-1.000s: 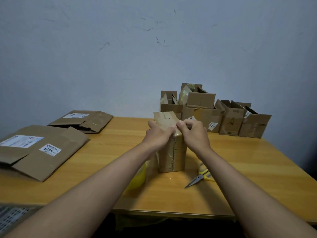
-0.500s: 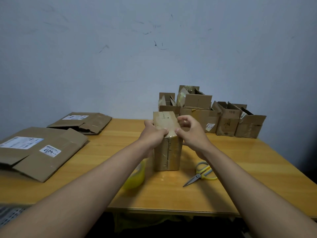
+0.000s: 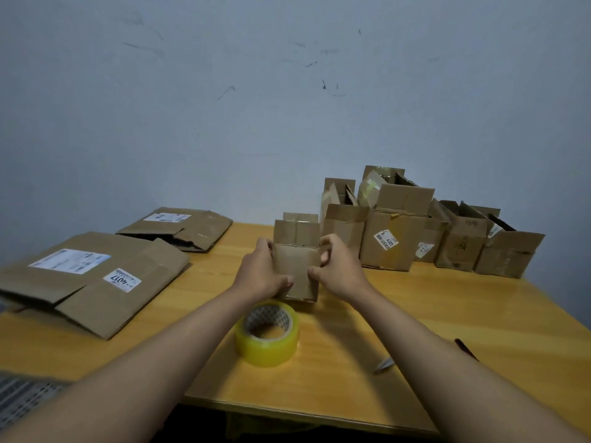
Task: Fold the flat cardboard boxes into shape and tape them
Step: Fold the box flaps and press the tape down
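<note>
A small brown cardboard box [image 3: 296, 270] stands at the middle of the wooden table [image 3: 415, 330], its top flaps raised. My left hand [image 3: 260, 274] grips its left side and my right hand [image 3: 339, 270] grips its right side, thumbs on the near face. A roll of yellowish clear tape [image 3: 268, 334] lies flat just in front of the box, between my forearms. The tip of a pair of scissors [image 3: 383, 366] shows beside my right forearm, the rest hidden under it.
Two flat cardboard boxes with white labels lie on the left: a large one [image 3: 92, 279] near me and a smaller one [image 3: 179, 228] behind it. Several folded open boxes [image 3: 403, 231] stand at the back right against the wall.
The box has been turned and set down with its flaps up, both hands shifting from its top to its sides. The tape roll has come into full view.
</note>
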